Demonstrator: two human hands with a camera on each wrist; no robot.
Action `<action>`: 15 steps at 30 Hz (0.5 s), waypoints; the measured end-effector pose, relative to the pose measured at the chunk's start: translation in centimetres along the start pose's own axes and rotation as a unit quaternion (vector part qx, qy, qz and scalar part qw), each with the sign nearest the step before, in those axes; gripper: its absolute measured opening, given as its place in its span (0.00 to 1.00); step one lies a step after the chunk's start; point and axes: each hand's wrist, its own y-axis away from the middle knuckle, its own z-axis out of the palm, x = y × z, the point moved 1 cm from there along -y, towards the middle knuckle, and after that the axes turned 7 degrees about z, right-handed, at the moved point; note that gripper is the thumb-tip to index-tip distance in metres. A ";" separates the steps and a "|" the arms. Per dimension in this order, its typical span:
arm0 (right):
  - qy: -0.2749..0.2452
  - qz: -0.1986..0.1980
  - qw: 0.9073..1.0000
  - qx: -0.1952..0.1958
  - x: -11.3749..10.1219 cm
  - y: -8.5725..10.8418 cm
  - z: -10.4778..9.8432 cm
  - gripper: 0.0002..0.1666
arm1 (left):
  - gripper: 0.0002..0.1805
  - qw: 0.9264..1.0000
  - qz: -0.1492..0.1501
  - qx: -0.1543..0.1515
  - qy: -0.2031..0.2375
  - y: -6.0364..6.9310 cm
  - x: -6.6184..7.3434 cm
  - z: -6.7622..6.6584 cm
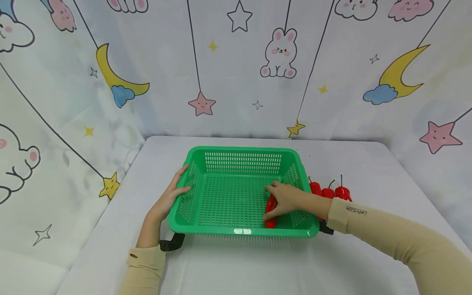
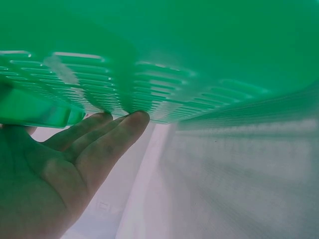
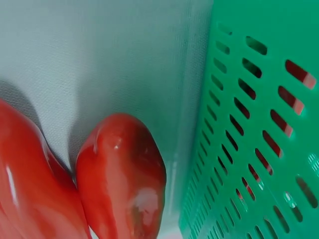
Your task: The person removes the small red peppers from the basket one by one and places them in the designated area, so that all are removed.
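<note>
A green plastic basket with slotted walls stands on the white-covered table. On its left side my left hand rests at the rim, the thumb laid over it. In the left wrist view, straight fingers touch the outer slotted wall from below. My right hand reaches over the right wall into the basket. It grips a glossy red pepper between thumb and fingers, near the basket floor; the hand covers part of the pepper. In the right wrist view, red shows through the wall's slots.
Several red peppers with thin stems lie just right of the basket, partly hidden by my right forearm. Two large red peppers show close by in the right wrist view. A patterned cloth backdrop hangs behind the table.
</note>
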 end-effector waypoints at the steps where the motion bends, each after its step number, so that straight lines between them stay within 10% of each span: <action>1: -0.001 -0.002 1.000 -0.002 0.0 -0.1 0.1 0.54 | 0.36 1.000 0.000 -0.001 0.002 0.0 0.0 0.0; 15: 0.014 -0.033 0.999 -0.019 0.0 -0.7 1.2 0.52 | 0.36 1.000 -0.004 0.001 0.004 0.0 -0.1 0.0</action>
